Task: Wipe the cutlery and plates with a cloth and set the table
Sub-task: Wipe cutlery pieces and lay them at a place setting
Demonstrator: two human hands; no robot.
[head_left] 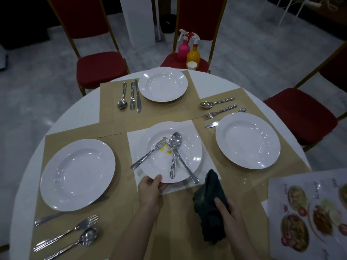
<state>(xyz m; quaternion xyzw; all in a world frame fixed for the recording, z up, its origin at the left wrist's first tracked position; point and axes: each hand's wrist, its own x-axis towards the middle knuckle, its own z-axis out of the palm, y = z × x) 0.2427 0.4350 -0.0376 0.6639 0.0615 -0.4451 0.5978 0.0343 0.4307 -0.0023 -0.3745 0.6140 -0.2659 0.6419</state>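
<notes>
Gripping the dirty plate (170, 152) rim, the left hand (150, 188) hides its fingers underneath; the right hand (228, 211) fingers clamp the dark cloth (208, 199), mostly hidden.

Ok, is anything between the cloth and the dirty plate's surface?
Yes. A fork, a spoon and a knife lie crossed on the dirty plate, over its yellow stains. The right hand holds the cloth just short of the rim; the left hand grips the near edge.
</notes>
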